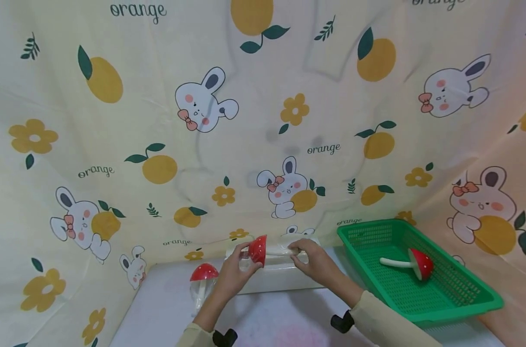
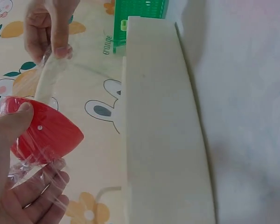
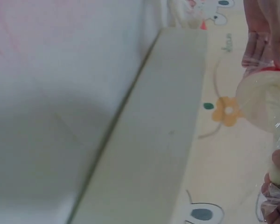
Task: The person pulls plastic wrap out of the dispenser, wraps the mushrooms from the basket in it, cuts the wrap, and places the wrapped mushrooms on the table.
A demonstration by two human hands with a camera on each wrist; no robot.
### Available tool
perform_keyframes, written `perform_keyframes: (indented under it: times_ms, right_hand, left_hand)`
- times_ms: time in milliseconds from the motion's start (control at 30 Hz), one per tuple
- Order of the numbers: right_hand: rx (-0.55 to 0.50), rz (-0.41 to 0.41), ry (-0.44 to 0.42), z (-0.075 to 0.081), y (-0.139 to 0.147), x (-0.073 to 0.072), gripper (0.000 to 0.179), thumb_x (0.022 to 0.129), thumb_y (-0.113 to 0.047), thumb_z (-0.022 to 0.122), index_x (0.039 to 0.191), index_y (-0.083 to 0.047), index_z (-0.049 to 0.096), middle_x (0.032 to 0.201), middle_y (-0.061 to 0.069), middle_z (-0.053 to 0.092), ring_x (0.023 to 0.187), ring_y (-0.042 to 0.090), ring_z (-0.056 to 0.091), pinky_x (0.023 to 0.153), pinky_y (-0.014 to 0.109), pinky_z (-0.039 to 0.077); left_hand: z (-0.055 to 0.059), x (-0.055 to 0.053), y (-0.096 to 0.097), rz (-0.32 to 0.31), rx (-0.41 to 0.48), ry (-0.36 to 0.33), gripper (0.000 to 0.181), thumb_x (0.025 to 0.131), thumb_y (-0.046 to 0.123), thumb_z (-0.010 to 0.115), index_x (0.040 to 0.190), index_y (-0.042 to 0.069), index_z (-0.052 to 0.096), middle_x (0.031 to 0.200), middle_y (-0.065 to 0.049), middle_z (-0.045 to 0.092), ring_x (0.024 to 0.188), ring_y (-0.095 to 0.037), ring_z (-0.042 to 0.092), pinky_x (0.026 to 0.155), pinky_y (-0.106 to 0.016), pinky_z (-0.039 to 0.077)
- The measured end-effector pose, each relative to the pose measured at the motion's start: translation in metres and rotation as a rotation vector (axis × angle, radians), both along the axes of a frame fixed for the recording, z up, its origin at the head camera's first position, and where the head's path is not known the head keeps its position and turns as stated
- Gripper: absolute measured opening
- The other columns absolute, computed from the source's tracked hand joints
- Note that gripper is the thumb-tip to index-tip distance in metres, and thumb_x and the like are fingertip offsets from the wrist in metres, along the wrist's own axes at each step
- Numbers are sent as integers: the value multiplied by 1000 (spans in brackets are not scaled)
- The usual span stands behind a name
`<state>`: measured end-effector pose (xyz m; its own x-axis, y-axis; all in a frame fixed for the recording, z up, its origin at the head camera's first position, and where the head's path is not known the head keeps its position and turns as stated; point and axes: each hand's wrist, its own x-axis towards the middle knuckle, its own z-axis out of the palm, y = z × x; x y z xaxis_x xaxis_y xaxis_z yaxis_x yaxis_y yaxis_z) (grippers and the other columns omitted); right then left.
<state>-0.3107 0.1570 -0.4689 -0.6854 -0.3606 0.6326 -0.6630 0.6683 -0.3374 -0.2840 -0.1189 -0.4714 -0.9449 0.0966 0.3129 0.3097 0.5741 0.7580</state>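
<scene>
A toy mushroom (image 1: 257, 251) with a red, white-dotted cap and a pale stem is held on its side in clear plastic film. My left hand (image 1: 236, 275) grips the cap; in the left wrist view the thumb lies on the red cap (image 2: 51, 133), the fingers below it. At the stem's other end my right hand (image 1: 317, 264) pinches the stem and crumpled film. The right wrist view shows the cap's pale underside (image 3: 256, 100) and the stem (image 3: 277, 116). Both hands are above a long white box (image 1: 280, 282).
Left of the box, another wrapped mushroom (image 1: 203, 273) stands cap up on the pale table (image 1: 159, 299). On the right, a green mesh basket (image 1: 484, 304) contains an unwrapped mushroom (image 1: 424, 265) lying on its side. A printed cloth (image 1: 254, 144) hangs behind the table.
</scene>
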Motion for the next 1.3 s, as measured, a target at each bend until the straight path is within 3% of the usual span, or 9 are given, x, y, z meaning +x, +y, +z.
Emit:
perform_keyframes:
  times_ms: [133, 367, 900, 1133, 1300]
  right_hand:
    - [-11, 23, 32, 11, 0, -2, 32, 88, -4, 88, 117, -9, 76, 110, 1, 75, 102, 18, 71, 93, 38, 63]
    - [-27, 24, 7, 26, 0, -4, 34, 89, -5, 88, 121, -10, 75, 112, 1, 74, 104, 19, 70, 95, 39, 62]
    - [-59, 38, 36, 46, -2, -10, 32, 90, -3, 86, 120, -10, 76, 113, 2, 76, 105, 20, 69, 94, 40, 62]
    - [-82, 59, 29, 54, -1, -11, 32, 92, -3, 85, 122, -9, 76, 114, 4, 75, 105, 23, 68, 94, 48, 62]
    - [-73, 45, 32, 59, -2, -9, 33, 92, -5, 85, 123, -10, 76, 114, 2, 75, 105, 20, 68, 93, 42, 63]
  left_hand:
    - [6, -2, 1, 15, 0, 20, 71, 93, 41, 85, 152, 20, 51, 143, -12, 68, 132, -36, 64, 102, -59, 57]
    - [17, -5, 4, 56, 23, 51, 74, 93, 38, 86, 154, 15, 51, 141, -15, 69, 132, -38, 65, 104, -60, 56]
    - [35, -12, 9, 111, 36, 103, 69, 91, 32, 88, 151, 20, 55, 139, -11, 70, 133, -34, 64, 113, -63, 48]
    - [41, -13, 10, 116, 20, 162, 69, 91, 29, 89, 150, 19, 56, 139, -10, 70, 130, -34, 66, 113, -63, 48]
    - [44, -14, 9, 113, 29, 174, 69, 92, 30, 89, 151, 20, 55, 140, -10, 70, 132, -34, 65, 114, -66, 45]
